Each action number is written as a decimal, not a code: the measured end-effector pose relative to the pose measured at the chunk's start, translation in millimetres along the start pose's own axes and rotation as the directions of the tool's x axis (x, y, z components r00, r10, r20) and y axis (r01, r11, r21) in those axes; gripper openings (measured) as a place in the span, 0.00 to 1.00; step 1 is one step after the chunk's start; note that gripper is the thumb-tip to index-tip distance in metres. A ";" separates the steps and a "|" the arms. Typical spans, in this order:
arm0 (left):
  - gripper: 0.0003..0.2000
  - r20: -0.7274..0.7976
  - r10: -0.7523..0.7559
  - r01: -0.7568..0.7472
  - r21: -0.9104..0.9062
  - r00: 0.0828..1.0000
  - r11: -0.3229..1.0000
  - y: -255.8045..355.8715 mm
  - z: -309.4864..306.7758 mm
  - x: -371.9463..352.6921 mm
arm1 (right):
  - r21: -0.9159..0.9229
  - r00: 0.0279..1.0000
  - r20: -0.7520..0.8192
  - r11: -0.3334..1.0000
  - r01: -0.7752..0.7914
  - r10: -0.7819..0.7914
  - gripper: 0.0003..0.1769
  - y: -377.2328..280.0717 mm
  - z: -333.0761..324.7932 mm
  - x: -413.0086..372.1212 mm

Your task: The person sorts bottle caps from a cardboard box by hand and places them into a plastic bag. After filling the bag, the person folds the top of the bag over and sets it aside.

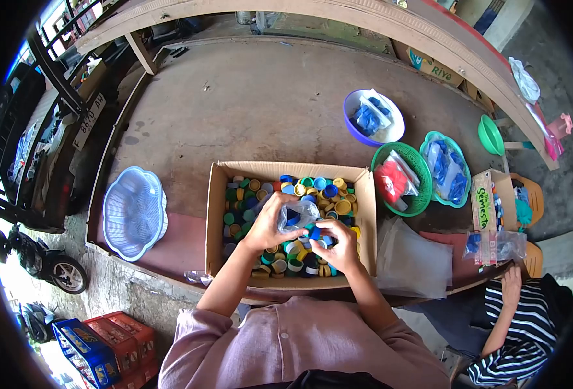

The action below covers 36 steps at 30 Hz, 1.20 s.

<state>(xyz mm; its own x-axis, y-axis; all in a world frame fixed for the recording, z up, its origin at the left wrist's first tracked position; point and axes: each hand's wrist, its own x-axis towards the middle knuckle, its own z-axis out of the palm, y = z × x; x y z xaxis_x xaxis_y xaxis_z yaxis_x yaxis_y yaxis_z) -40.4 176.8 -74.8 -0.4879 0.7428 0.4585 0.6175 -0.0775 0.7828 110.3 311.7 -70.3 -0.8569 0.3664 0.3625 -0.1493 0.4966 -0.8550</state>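
My left hand (269, 223) grips a clear plastic bag (299, 212) by its side, above an open cardboard box (292, 167). Just right of the bag, my right hand (339, 245) has its fingers closed on a blue bottle cap (314, 232). The bag's mouth faces that hand, and something blue shows through its film. Beneath both hands the box holds many loose bottle caps (343, 207) in yellow, green, blue and white. My wrists hide part of the caps.
At left stands a pale blue plastic basket (134, 211). To the right are a purple bowl (390, 129), a green basket (390, 155) and a teal basket (460, 146) with bagged items. Flat clear bags (413, 259) lie beside the box. A person in a striped shirt (520, 318) sits at lower right.
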 end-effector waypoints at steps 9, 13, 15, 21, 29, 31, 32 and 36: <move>0.35 -0.052 -0.041 0.042 0.027 0.998 0.999 -3.6 -1.0 -3.7 | -0.025 0.983 -0.185 1.000 0.016 -0.021 0.20 -17.1 -0.9 10.0; 0.36 -0.035 -0.091 0.089 -0.038 0.995 0.995 -3.5 -0.4 -10.6 | -0.202 0.924 -0.254 0.950 0.239 -0.286 0.21 -30.1 11.3 31.3; 0.35 -0.057 -0.040 0.039 -0.016 0.998 0.999 -6.3 -2.7 -6.3 | -0.365 0.969 -0.017 0.903 0.225 -0.248 0.20 -27.8 19.4 43.3; 0.35 -0.102 -0.131 0.128 -0.030 0.986 0.991 3.2 -3.8 -2.5 | -0.357 0.996 -0.010 0.931 0.084 -0.093 0.10 -24.9 -7.3 61.5; 0.34 -0.201 -0.098 0.107 0.031 0.975 0.994 -1.9 -2.1 -2.7 | -0.545 0.735 0.589 0.837 0.055 0.335 0.04 -8.2 -68.0 4.2; 0.34 -0.185 -0.102 0.112 0.045 0.977 0.993 -2.0 -3.7 -4.0 | -0.655 0.684 0.618 0.734 0.177 0.387 0.07 -11.0 -61.7 -12.0; 0.33 -0.173 -0.104 0.116 0.059 0.979 0.992 -2.5 -3.7 -2.7 | -0.658 0.687 0.616 0.732 0.180 0.385 0.07 -7.2 -60.2 -15.7; 0.33 -0.182 -0.112 0.117 0.019 0.977 0.993 -3.7 -2.6 -4.0 | -0.752 0.638 0.586 0.628 0.199 0.500 0.08 2.9 -49.6 -30.9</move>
<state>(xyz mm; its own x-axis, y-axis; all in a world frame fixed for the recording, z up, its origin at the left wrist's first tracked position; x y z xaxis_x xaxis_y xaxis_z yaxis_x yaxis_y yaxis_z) -42.3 172.4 -78.4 -0.6580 0.6134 0.4367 0.5676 0.0230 0.8230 160.8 340.9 -65.6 -0.9105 0.0212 -0.4129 0.1071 0.9767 -0.1860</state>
